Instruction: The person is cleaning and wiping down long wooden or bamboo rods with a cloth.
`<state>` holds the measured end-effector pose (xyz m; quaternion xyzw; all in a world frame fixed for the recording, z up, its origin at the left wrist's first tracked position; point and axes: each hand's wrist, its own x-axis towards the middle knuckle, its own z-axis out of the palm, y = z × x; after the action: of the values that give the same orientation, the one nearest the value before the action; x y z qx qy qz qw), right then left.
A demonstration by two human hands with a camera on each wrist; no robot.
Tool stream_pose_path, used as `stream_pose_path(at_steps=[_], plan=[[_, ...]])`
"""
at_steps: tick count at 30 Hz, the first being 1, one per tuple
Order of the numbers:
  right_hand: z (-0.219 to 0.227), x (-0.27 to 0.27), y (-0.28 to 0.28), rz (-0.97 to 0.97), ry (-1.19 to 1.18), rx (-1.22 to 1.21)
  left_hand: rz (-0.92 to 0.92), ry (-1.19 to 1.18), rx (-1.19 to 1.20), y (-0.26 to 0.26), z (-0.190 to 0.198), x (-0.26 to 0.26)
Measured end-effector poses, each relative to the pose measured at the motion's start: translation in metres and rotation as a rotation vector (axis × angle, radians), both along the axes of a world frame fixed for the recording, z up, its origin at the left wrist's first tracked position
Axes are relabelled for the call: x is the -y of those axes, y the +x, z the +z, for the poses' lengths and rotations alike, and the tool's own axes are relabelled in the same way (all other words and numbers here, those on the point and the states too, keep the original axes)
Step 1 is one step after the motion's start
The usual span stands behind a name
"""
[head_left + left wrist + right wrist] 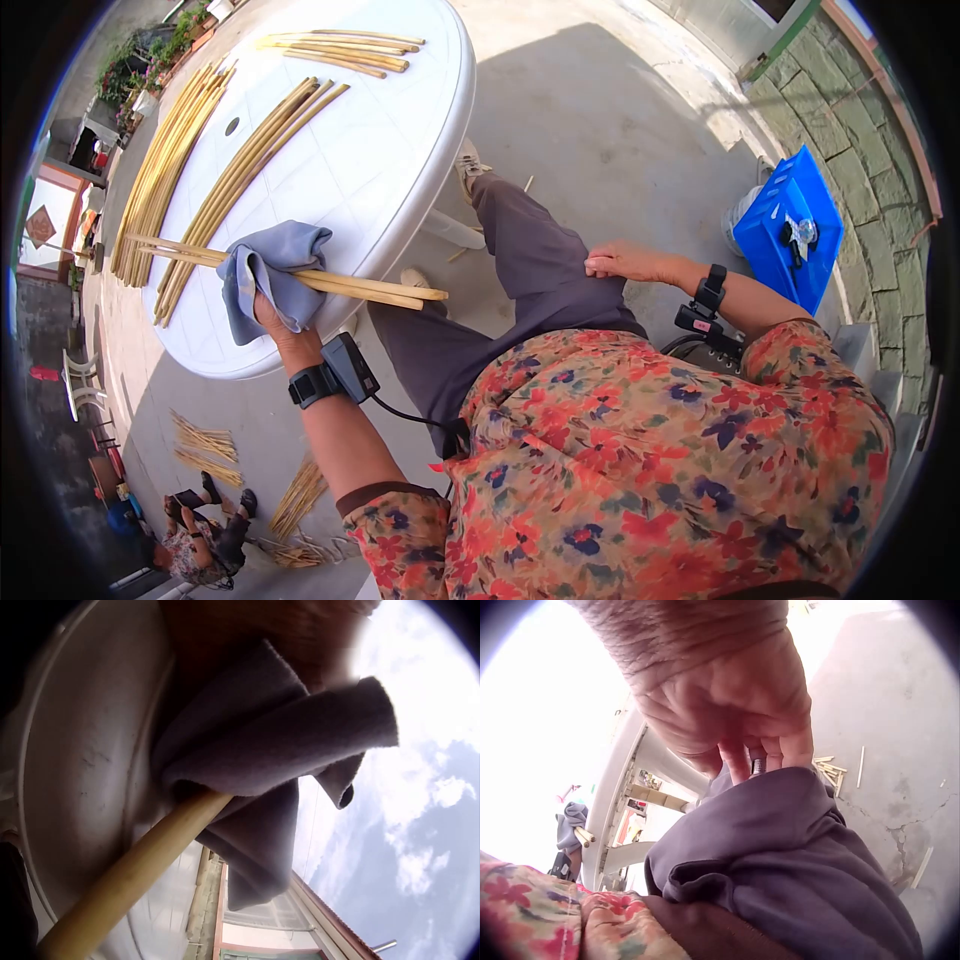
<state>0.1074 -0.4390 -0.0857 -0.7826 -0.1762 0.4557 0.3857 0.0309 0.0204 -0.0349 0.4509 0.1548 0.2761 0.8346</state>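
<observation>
Fingers of left hand (pixel 272 318) are gripping cloth (pixel 285 247) around sticks (pixel 400 289); right hand (pixel 632 262) closure unclear.
Loosely bunched cloth is risking slippage, sticks dropping.

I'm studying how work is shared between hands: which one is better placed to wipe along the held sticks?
Likely the left hand: it holds the cloth wrapped around the sticks. The right hand rests on the trouser leg, away from both.

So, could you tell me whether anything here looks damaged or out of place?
Yes: the concrete ground is cracked, and loose stick pieces lie scattered on it, unlike the sticks grouped on the white table.
</observation>
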Motion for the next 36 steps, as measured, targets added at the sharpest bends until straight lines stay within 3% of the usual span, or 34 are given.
stream_pose_path(at_steps=[1, 2, 4, 8, 10, 15, 19, 22, 24, 25, 28, 30, 33, 36], plan=[[-0.001, -0.002, 0.008, -0.210, -0.058, 0.000, 0.044, 0.024, -0.046, 0.000, 0.001, 0.001], [-0.005, 0.001, 0.015, -0.204, -0.055, 0.006, 0.050, 0.026, -0.040, 0.000, -0.001, 0.002], [-0.008, -0.001, 0.025, 0.159, -0.252, 0.772, 0.180, 0.101, -0.155, -0.003, -0.006, 0.003], [0.015, -0.031, 0.043, 0.211, -0.095, 0.672, 0.200, 0.172, -0.163, -0.005, 0.000, 0.011], [0.025, -0.056, 0.051, 0.261, 0.112, 0.804, 0.094, 0.066, -0.157, -0.007, 0.001, 0.008], [0.061, -0.117, 0.058, 0.350, 0.327, 0.930, 0.086, 0.059, -0.038, -0.001, -0.006, 0.001], [0.066, -0.131, 0.055, 0.408, 0.343, 0.904, 0.076, 0.025, 0.062, -0.002, -0.010, -0.003], [0.044, -0.119, 0.046, 0.472, 0.267, 0.839, 0.134, -0.004, -0.061, -0.008, 0.008, 0.015], [0.036, -0.104, 0.036, 0.612, 0.057, 0.818, 0.107, 0.027, -0.029, -0.007, 0.010, 0.016], [0.034, -0.100, 0.036, 0.629, 0.064, 0.810, 0.099, 0.055, -0.001, -0.007, 0.012, 0.019], [0.036, -0.103, 0.037, 0.514, 0.146, 0.745, 0.116, 0.098, -0.098, -0.008, 0.022, 0.025], [0.054, -0.108, 0.045, 0.428, 0.218, 0.852, 0.083, 0.200, -0.167, -0.009, 0.021, 0.028], [0.076, -0.129, 0.054, 0.405, 0.317, 1.031, 0.078, -0.043, -0.073, -0.009, 0.033, 0.038], [0.100, -0.154, 0.057, 0.413, 0.440, 1.194, 0.048, 0.023, -0.021, -0.009, 0.035, 0.044]])
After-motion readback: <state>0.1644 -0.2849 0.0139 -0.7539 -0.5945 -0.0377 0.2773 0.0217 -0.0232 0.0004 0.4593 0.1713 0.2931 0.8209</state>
